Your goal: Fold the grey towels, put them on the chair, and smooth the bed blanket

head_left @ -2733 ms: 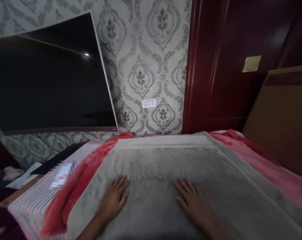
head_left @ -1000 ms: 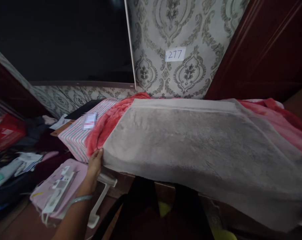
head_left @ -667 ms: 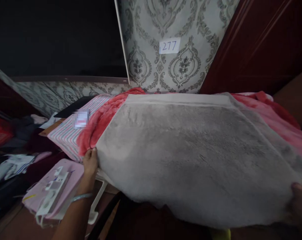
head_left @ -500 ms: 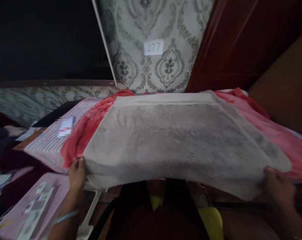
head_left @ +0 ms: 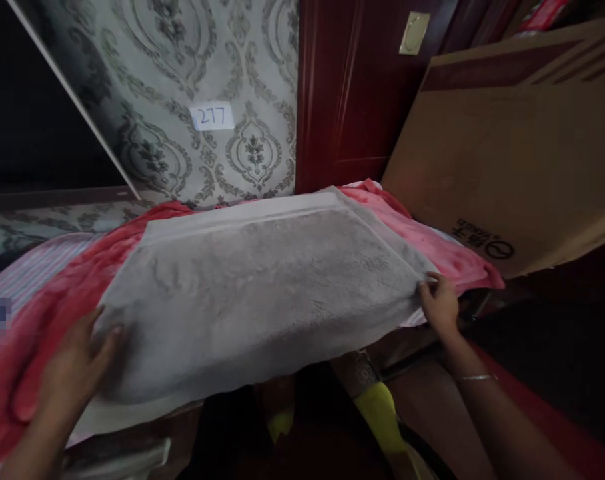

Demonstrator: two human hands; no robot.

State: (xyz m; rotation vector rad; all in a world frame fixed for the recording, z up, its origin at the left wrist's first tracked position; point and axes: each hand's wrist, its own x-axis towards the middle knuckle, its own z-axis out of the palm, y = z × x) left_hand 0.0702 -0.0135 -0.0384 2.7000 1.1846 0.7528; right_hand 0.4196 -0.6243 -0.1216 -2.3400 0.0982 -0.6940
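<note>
A grey plush cloth (head_left: 262, 280) with a pale band along its far edge lies spread in front of me, its near edge hanging down. At its left edge my left hand (head_left: 79, 357) rests with thumb and fingers apart, over the fabric. My right hand (head_left: 439, 303) pinches the cloth's right edge between thumb and fingers. Beneath the cloth lies a red-pink plush blanket (head_left: 57, 320), showing on both sides.
Striped fabric (head_left: 57, 257) lies at the left. A big cardboard box (head_left: 507, 153) leans at the right by a dark red door (head_left: 347, 87). A dark screen (head_left: 37, 113) stands at the back left. A "277" label (head_left: 212, 116) is on the patterned wall.
My view has turned to the right, bringing the cardboard box into sight. My left hand has loosened from its pinch on the cloth's near left corner and spread its fingers.
</note>
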